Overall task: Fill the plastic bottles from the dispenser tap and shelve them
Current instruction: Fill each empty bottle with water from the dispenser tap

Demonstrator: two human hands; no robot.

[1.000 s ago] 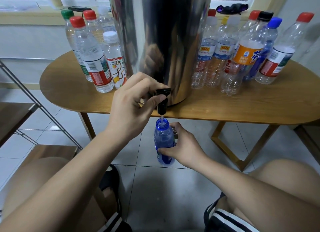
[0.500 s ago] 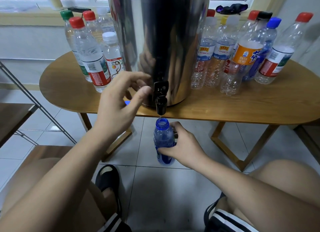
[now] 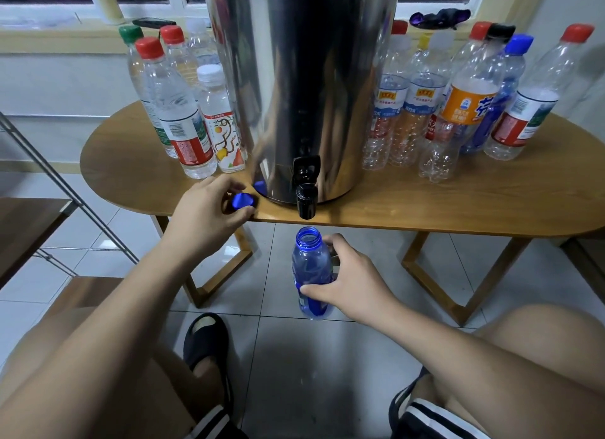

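Note:
A tall steel dispenser (image 3: 304, 78) stands on the wooden table (image 3: 458, 203), its black tap (image 3: 306, 190) hanging over the front edge with no water running. My right hand (image 3: 353, 281) grips an uncapped blue bottle (image 3: 311, 275) upright just below the tap. My left hand (image 3: 209, 213) rests at the table edge left of the dispenser, fingers closed around a blue cap (image 3: 241, 200). Capped water-filled bottles (image 3: 183, 118) stand left of the dispenser. Several clear capped bottles (image 3: 458, 105) stand to its right.
A metal-framed wooden shelf (image 3: 29, 222) stands at the left. The table's wooden legs (image 3: 435, 275) sit on a tiled floor. My knees and a black slipper (image 3: 206, 340) are below. A windowsill with a dark object (image 3: 438, 15) runs behind the table.
My left hand let go of the tap lever, moved down and left to the table edge and closed on the blue cap. The water stream stopped. The bottle stayed under the tap.

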